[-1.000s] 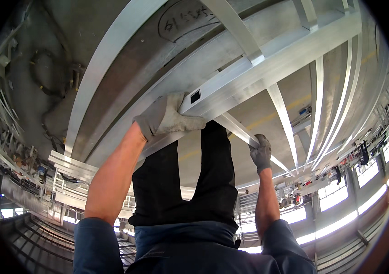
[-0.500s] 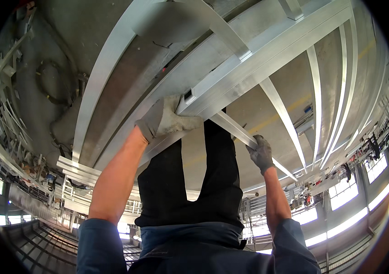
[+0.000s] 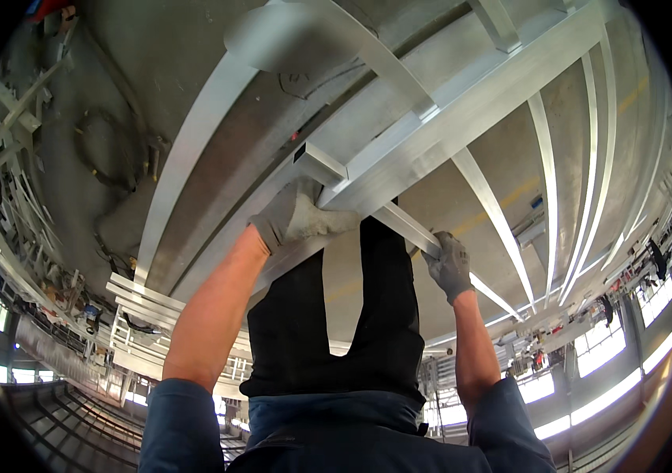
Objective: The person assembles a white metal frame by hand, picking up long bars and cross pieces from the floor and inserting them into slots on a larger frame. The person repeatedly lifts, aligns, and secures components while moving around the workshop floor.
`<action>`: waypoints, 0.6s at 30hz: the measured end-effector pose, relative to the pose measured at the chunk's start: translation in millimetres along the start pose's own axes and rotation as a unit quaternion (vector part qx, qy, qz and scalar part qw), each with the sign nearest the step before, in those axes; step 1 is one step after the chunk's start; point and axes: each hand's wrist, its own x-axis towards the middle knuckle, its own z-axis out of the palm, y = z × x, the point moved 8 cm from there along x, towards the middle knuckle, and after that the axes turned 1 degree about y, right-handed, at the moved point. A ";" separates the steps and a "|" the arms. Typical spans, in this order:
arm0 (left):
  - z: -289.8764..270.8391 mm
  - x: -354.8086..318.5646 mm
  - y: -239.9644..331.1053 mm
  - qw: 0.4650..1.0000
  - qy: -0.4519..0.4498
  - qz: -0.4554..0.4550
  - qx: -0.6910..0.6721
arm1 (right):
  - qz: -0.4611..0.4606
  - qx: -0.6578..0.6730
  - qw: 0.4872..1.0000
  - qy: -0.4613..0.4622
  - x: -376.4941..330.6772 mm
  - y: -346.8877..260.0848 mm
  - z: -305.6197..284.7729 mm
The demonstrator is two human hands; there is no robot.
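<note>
Aluminium frame (image 3: 462, 134) steadied from both sides: gloved left hand (image 3: 300, 217) clasps its short tube (image 3: 319, 164), right hand (image 3: 450, 264) grips the diagonal brace (image 3: 408, 226)

I see a grey knitted work glove on my left hand (image 3: 298, 217), with a ribbed cuff at the wrist. My right hand (image 3: 450, 264) wears a matching grey glove. Both forearms are bare up to dark blue sleeves (image 3: 182, 426) pushed up near the elbows. Below, my black trousers (image 3: 336, 331) show, and the blue jacket closes the lower edge.
</note>
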 end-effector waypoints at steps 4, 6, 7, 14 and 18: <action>-3.2 0.6 1.8 0.997 0.032 0.063 0.034 | -0.014 0.008 1.000 0.021 3.5 -13.8 -5.7; 2.6 4.8 1.6 0.999 -0.007 0.050 -0.021 | -0.019 0.013 1.000 0.004 13.6 -25.4 -0.7; 6.2 4.6 -3.5 0.998 -0.014 0.041 -0.034 | -0.054 0.001 0.998 0.020 23.8 -50.2 -5.9; -0.6 0.8 0.0 1.000 0.005 0.018 0.020 | -0.110 0.103 0.984 0.090 49.8 -130.6 -52.2; 0.8 -6.3 16.4 0.999 0.025 0.021 0.026 | -0.091 0.050 0.986 0.133 -10.4 -19.6 -56.2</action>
